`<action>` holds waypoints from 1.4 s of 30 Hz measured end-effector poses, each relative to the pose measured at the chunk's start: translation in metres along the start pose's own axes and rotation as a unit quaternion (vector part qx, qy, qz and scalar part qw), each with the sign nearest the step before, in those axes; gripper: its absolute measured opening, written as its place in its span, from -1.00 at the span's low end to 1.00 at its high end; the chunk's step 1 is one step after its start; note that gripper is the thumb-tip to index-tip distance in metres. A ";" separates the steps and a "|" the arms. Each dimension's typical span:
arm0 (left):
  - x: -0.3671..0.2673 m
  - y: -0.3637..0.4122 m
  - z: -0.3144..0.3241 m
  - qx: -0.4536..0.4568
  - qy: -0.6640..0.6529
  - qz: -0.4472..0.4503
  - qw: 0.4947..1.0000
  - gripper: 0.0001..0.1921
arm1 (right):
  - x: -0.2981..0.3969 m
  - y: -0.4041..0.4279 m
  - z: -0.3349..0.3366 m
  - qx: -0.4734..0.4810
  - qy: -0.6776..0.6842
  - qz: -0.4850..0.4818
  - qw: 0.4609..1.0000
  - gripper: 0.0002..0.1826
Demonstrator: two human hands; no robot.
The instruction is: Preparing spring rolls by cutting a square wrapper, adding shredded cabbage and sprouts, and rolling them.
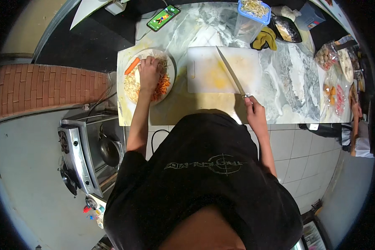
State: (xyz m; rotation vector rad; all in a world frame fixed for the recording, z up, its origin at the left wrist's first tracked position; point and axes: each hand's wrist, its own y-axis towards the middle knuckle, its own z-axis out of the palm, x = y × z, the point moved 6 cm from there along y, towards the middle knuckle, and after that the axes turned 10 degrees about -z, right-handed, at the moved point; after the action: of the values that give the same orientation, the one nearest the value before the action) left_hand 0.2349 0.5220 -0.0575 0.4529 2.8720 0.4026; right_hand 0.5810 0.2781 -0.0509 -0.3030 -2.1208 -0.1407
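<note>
At the left of the counter my left hand reaches down over a round plate, its fingertips among the food. Whether the fingers grip anything is hidden. Around the hand lie an orange carrot piece, shredded carrot, a pale chopped heap and thin pale-brown strands. My right hand holds a long kitchen knife by its handle near the counter's front edge. The blade slants up and left over a white cutting board, which has yellow stains.
Behind the board stand a blue-rimmed plastic tub of bean sprouts, a yellow-green cloth and a black tray. A phone lies at the back left. Bagged food and another person's arm are far right. A gas stove stands left.
</note>
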 end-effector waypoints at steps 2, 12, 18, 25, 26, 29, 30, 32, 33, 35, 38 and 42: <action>-0.001 0.003 0.000 -0.003 0.022 0.023 0.999 -0.75 | -0.001 0.000 0.001 0.009 -0.002 0.013 1.000 -0.67; 0.005 0.019 -0.005 0.042 -0.045 0.029 0.998 -0.84 | 0.001 0.007 0.001 0.025 -0.013 0.026 0.999 -0.68; 0.025 0.029 -0.011 0.057 -0.244 -0.078 0.965 -0.86 | -0.004 0.012 0.001 0.020 -0.004 0.024 0.999 -0.68; 0.053 0.027 0.007 0.098 -0.465 -0.186 0.860 -0.88 | -0.005 0.017 0.001 0.037 -0.011 0.029 0.999 -0.65; 0.058 0.025 0.010 0.106 -0.509 -0.204 0.830 -0.89 | -0.003 0.018 0.001 0.033 -0.014 0.018 0.999 -0.64; 0.055 0.027 0.003 0.102 -0.576 -0.220 0.780 -0.89 | -0.006 0.019 0.002 0.044 -0.014 0.036 0.998 -0.64; 0.049 0.027 -0.002 0.102 -0.577 -0.221 0.780 -0.89 | -0.007 0.020 0.002 0.044 -0.015 0.036 0.998 -0.64; 0.040 0.028 -0.014 0.074 -0.542 -0.234 0.804 -0.89 | -0.008 0.020 0.002 0.043 -0.016 0.033 0.998 -0.64; 0.041 0.028 -0.015 0.073 -0.541 -0.235 0.804 -0.89 | -0.007 0.021 0.002 0.045 -0.016 0.032 0.998 -0.64; 0.041 0.030 -0.020 0.064 -0.536 -0.213 0.814 -0.90 | -0.004 0.023 0.002 0.042 -0.014 0.024 0.999 -0.64; 0.052 0.024 -0.018 0.043 -0.434 -0.221 0.872 -0.90 | -0.005 0.022 0.003 0.047 -0.020 0.023 0.998 -0.64; 0.024 0.019 -0.036 0.050 -0.575 -0.221 0.786 -0.87 | -0.004 0.018 0.000 0.038 -0.020 0.024 0.999 -0.64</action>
State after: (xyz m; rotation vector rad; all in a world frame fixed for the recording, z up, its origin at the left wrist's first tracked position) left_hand 0.2086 0.5388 -0.0223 -0.0241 1.6876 -0.1195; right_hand 0.5882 0.2948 -0.0548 -0.3134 -2.1506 -0.0254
